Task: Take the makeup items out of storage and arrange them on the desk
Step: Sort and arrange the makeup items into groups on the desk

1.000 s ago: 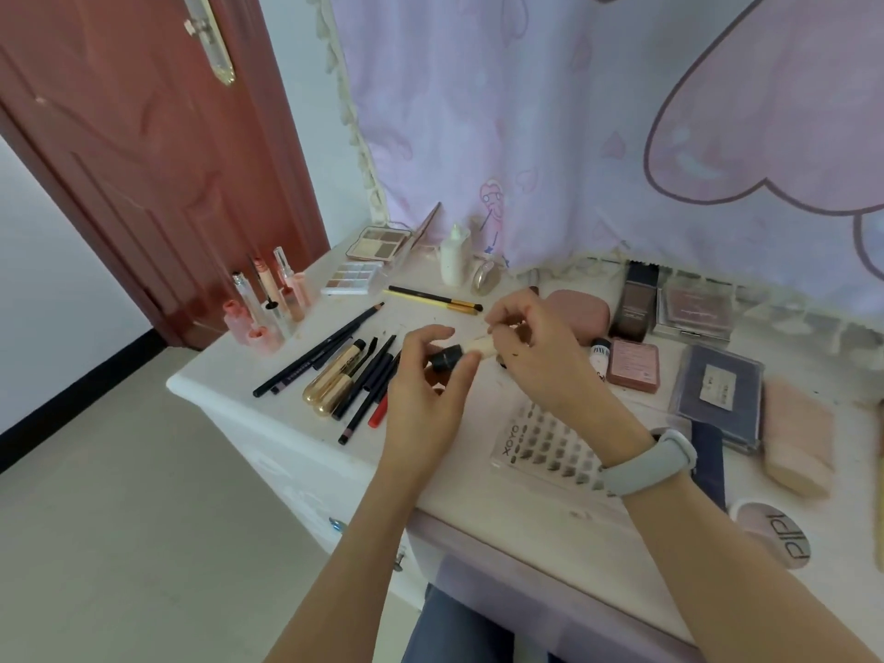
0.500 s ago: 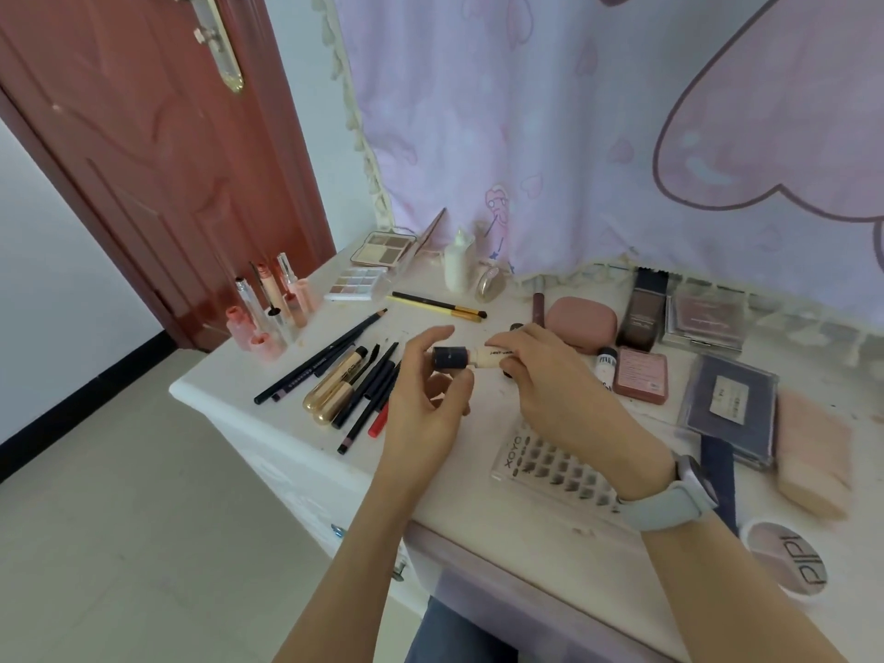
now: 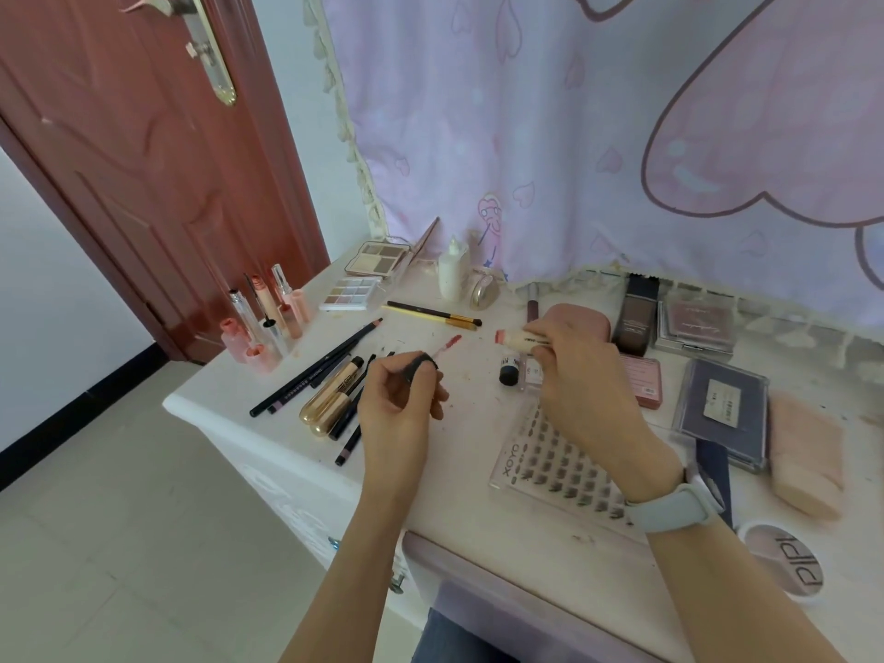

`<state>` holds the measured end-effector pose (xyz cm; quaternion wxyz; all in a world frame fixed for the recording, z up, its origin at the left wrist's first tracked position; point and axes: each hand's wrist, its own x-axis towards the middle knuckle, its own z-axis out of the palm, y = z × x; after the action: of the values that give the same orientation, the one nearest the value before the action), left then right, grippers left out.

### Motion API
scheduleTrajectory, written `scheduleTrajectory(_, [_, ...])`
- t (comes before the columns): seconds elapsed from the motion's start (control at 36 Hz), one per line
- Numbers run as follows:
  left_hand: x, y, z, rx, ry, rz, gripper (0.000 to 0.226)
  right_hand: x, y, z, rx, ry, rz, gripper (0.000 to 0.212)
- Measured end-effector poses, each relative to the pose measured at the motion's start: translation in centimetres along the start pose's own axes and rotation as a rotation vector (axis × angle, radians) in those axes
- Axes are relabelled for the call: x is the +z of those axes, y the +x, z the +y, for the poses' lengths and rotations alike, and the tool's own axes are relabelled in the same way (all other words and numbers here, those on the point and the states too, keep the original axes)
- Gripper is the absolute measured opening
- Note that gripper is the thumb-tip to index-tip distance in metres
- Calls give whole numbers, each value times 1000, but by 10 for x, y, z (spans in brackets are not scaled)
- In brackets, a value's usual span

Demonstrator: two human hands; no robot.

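My left hand pinches a black cap whose pink-tipped applicator wand points up and to the right. My right hand grips the cream tube of the same lip gloss, its pink open neck facing left. The two parts are a hand's width apart above the white desk. Pencils and gold tubes lie to the left of my left hand. A clear lash tray lies under my right forearm.
Upright lip glosses stand at the desk's left corner. Eyeshadow palettes, a white bottle and a brush sit at the back. Compacts, a dark box and a pink tube lie at right. A red door stands left.
The capped tube held between both hands has come apart: my left hand drew the cap with its wand out to the left, and my right hand kept the tube.
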<state>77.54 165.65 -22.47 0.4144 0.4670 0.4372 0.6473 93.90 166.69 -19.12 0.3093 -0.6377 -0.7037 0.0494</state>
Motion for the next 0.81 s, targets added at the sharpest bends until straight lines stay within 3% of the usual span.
scheduleTrajectory(0.17, [1,1,1,13,-48,9,22,-3,1,-5,216,405,127,2])
scheduleTrajectory(0.31, [3,9,6,87,129,1,34,-1,2,-5,222,532,185,14])
scheduleTrajectory(0.42, [6,32,19,82,281,-25,30,3,11,0,219,450,225,3])
scheduleTrajectory(0.53, [7,56,23,-53,383,-147,18,9,23,-3,232,467,203,8])
scheduleTrajectory(0.58, [7,65,20,-97,461,-206,17,14,28,-6,198,298,182,17])
scheduleTrajectory(0.67, [6,70,14,-107,613,-274,17,23,27,-6,124,119,94,29])
scheduleTrajectory(0.81, [7,67,6,-54,774,-365,17,32,19,-5,65,14,-39,25])
